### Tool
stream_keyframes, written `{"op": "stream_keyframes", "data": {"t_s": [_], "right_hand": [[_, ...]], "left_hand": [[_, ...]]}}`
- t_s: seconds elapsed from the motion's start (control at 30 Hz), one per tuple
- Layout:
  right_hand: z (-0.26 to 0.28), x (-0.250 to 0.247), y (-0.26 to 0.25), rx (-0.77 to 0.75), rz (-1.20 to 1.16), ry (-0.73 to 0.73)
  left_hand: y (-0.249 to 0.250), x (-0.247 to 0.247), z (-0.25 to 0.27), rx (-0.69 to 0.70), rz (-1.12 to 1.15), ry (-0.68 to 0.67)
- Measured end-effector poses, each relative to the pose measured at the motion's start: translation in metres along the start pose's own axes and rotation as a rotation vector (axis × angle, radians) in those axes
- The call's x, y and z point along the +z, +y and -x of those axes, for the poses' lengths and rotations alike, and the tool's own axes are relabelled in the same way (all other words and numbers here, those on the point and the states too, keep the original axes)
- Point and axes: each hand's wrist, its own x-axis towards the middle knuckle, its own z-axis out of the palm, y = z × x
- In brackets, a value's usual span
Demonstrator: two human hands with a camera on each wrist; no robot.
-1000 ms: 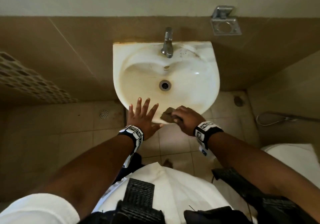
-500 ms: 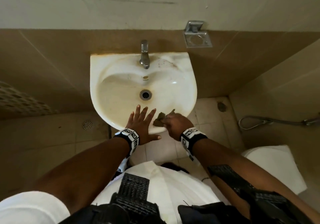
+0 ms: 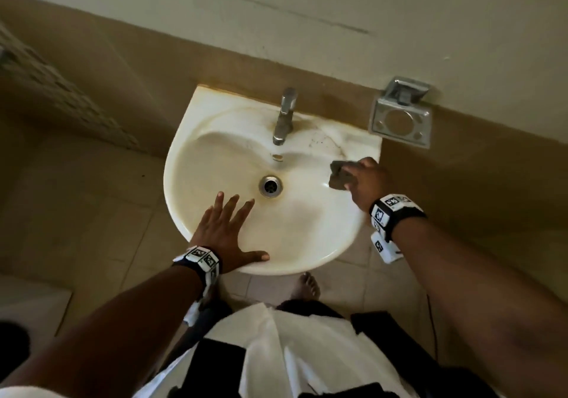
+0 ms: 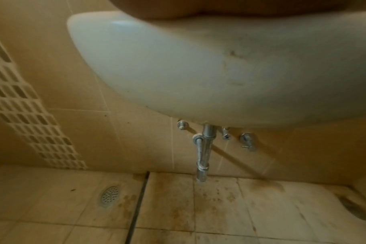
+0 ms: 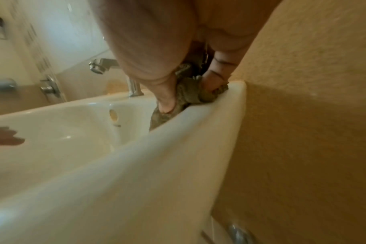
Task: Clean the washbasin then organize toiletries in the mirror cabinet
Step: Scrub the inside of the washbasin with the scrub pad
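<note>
A white, stained washbasin [image 3: 307, 244] hangs on the tan tiled wall, with a metal tap [image 3: 284, 114] at the back and a drain [image 3: 270, 185] in the middle. My right hand [image 3: 365, 179] grips a dark olive cloth [image 3: 339, 174] and presses it on the basin's right rim [image 5: 219, 105]; in the right wrist view the cloth [image 5: 186, 94] is bunched between thumb and fingers. My left hand [image 3: 227, 228] lies flat with fingers spread on the basin's front left rim. The left wrist view shows only the basin's underside [image 4: 178, 74]. No mirror cabinet or toiletries are in view.
A metal soap holder [image 3: 399, 117] is fixed to the wall right of the basin. Under the basin run a chrome waste pipe [image 4: 205, 148] and valves. A floor drain [image 4: 110, 195] sits in the stained tiles. A white lattice panel [image 4: 21, 107] leans at the left.
My right hand has carried the cloth from the basin's front rim up to its right rim near the back. The left hand has stayed on the front rim. The head view has come closer.
</note>
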Motion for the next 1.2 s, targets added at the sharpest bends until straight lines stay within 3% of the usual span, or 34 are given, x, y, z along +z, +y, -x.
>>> {"op": "stream_keyframes", "data": {"t_s": [0.2, 0.37, 0.47, 0.7, 0.8, 0.9, 1.0, 1.1, 1.2], "right_hand": [[-0.067, -0.016, -0.019, -0.152, -0.061, 0.039], [-0.102, -0.012, -0.057, -0.166, -0.030, 0.106], [-0.096, -0.015, -0.053, -0.201, 0.009, 0.114], [-0.046, -0.033, 0.012, -0.274, 0.258, 0.004], [-0.052, -0.049, -0.016, -0.324, 0.198, -0.048], [-0.089, -0.041, -0.053, -0.175, -0.080, 0.090], [-0.114, -0.019, -0.067, -0.143, -0.020, 0.044], [-0.104, -0.022, -0.058, -0.154, -0.034, 0.046], [-0.087, -0.025, -0.012, -0.163, -0.003, 0.108]], "left_hand": [[0.003, 0.002, -0.001, -0.035, -0.044, 0.005], [0.007, -0.001, 0.000, -0.055, -0.067, -0.008], [0.008, -0.002, -0.001, -0.068, -0.066, -0.002], [0.008, -0.001, 0.000, -0.077, -0.055, 0.026], [0.008, -0.001, -0.001, -0.074, -0.068, 0.007], [0.009, -0.001, -0.001, -0.081, -0.077, -0.008], [0.010, -0.002, -0.003, -0.090, -0.081, -0.025], [0.010, -0.003, -0.002, -0.098, -0.070, -0.028], [0.010, -0.004, -0.001, -0.091, -0.059, -0.021]]}}
